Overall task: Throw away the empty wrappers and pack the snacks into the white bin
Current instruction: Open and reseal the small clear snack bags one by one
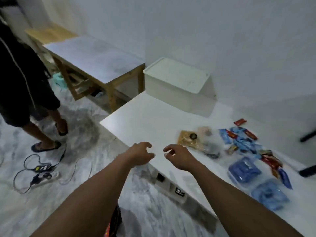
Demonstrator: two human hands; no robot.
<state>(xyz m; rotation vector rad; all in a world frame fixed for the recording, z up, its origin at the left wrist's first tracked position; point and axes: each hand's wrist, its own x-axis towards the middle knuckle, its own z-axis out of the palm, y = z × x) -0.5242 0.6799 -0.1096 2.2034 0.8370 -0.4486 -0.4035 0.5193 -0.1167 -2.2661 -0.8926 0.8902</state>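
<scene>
A white bin [177, 86] with its lid on stands at the back of the white table [147, 120], against the wall. Snacks and wrappers lie to the right: a tan packet [187, 138], clear wrappers [207, 146], a pile of blue and red packets [242, 139], a lone red bar [240, 121] and two blue packs [243, 169] [269, 194] near the front edge. My left hand [141, 153] and my right hand [177, 155] hover side by side over the table's left corner, fingers loosely curled, holding nothing. The picture is blurred.
Another person [22, 79] stands on the left on the marble floor. A power strip and cables [41, 173] lie by their feet. A wooden bench with a white top [95, 60] stands behind. Black stand legs [308, 137] rest on the table at the far right.
</scene>
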